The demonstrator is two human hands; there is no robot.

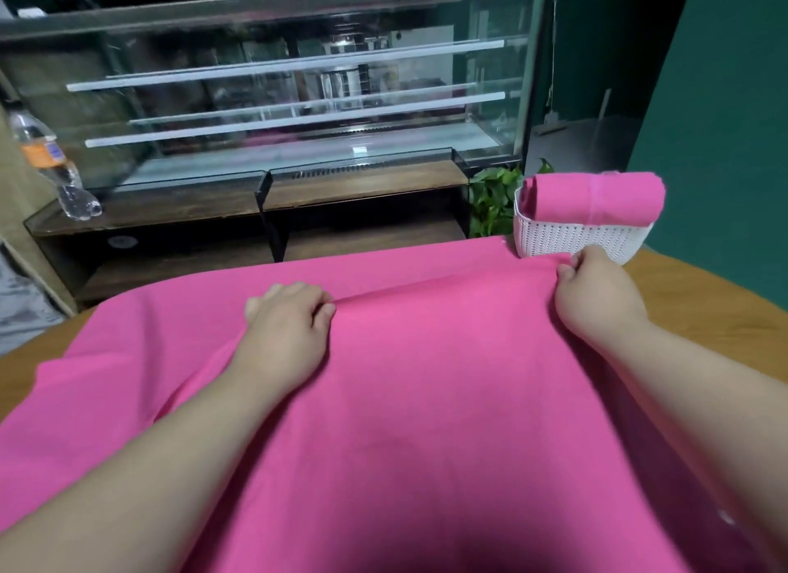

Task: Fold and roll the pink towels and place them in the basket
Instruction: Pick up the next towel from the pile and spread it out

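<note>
A large pink towel (418, 402) lies spread over the wooden table (716, 312), covering most of it. My left hand (285, 329) pinches a raised fold of the towel near the middle of its far part. My right hand (597, 295) grips the same fold line at the towel's far right edge, just in front of the basket. The white perforated basket (575, 240) stands at the table's far right corner. A rolled pink towel (597, 199) lies across the basket's top.
A glass display case (298, 103) on a wooden stand runs behind the table. A plastic water bottle (51, 163) stands on its left ledge. A green leafy plant (494, 201) sits left of the basket. A green wall rises at the right.
</note>
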